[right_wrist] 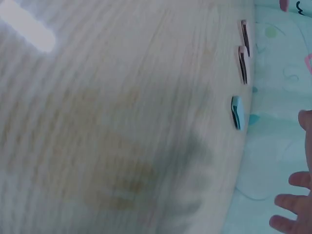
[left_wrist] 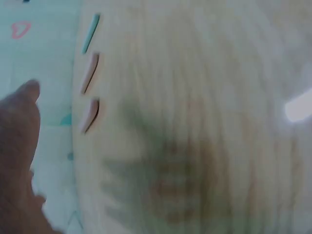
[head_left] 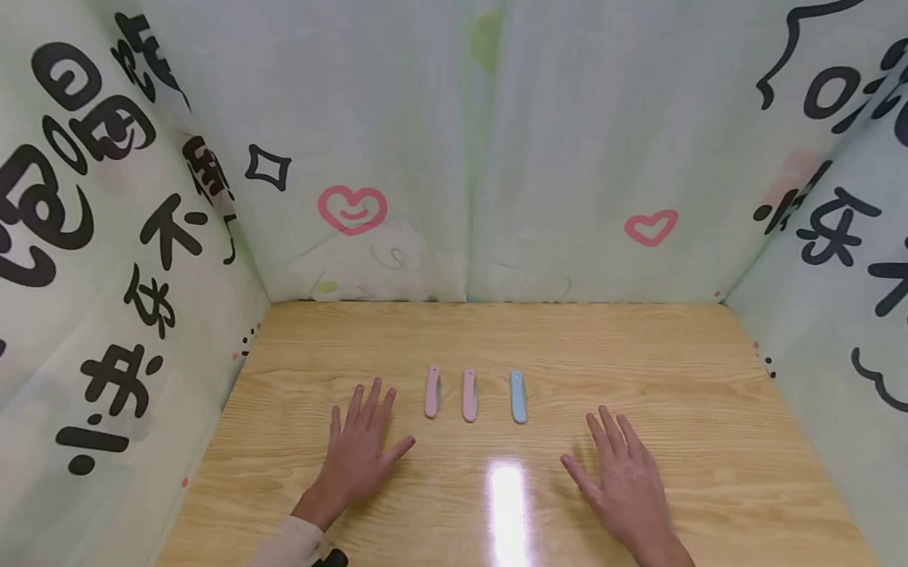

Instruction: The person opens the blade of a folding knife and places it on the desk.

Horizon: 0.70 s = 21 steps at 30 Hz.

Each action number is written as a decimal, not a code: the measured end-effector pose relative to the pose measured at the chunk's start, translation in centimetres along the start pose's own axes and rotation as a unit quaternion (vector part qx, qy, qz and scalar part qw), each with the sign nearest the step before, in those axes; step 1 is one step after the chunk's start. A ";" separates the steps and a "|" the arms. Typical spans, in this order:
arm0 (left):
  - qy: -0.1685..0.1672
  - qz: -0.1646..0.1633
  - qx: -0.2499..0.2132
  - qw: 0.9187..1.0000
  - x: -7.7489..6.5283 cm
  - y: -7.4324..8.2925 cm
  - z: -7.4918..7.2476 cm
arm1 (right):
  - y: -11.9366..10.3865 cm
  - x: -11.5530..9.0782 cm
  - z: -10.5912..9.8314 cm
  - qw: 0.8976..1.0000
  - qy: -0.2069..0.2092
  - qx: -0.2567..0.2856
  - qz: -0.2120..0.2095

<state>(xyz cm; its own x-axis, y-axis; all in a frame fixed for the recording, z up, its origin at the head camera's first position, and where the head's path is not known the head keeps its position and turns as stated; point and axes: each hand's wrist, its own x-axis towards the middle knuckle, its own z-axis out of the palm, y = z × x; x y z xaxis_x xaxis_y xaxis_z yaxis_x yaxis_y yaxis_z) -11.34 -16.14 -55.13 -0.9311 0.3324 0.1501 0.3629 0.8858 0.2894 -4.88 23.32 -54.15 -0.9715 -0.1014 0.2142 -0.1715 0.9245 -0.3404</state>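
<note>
table (head_left: 652, 352) brightly and evenly lit in the head view, a white strip of light (head_left: 510, 519) mirrored at lower middle, wrist views dimmed and softened by blur, broad soft-edged shadows (left_wrist: 180, 180) cast there, that strip blown out near one side

Room is left across the tan wood-grain tabletop (head_left: 637, 352) between the left hand (head_left: 358, 454) and the right hand (head_left: 628, 486). Beyond, passage is interrupted by a slim pink rounded bar (head_left: 431, 393), a second pink bar (head_left: 469, 396) and a slim light-blue bar (head_left: 518, 396), spaced apart. The back is closed by a white printed fabric curtain (head_left: 418, 126).
</note>
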 end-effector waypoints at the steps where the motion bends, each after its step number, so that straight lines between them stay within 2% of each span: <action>1: -0.003 0.007 -0.016 1.000 0.1 -0.1 -0.1 | -0.2 0.0 0.1 1.000 0.007 0.003 -0.004; 6: -0.017 0.031 -0.089 0.995 0.6 -0.7 0.0 | -1.0 0.0 0.6 0.998 0.055 0.014 -0.021; 13: -0.052 0.041 -0.172 0.983 2.0 -1.4 0.4 | -1.9 0.0 1.4 0.993 0.094 0.029 -0.064; 17: -0.075 0.049 -0.193 0.977 3.8 -1.5 0.3 | -2.5 -0.2 2.2 0.989 0.107 0.037 -0.100; 21: -0.093 0.052 -0.195 0.975 5.6 -1.2 0.2 | -2.9 -0.5 2.7 0.988 0.103 0.035 -0.106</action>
<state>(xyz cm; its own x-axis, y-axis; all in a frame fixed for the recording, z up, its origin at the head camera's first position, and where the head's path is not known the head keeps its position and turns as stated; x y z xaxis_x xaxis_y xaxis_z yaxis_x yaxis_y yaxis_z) -17.01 -15.27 -54.85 -0.8656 0.4995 0.0337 0.4087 0.6660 0.6241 -4.32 19.72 -55.78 -0.8600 -0.2073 0.4664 -0.3860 0.8620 -0.3285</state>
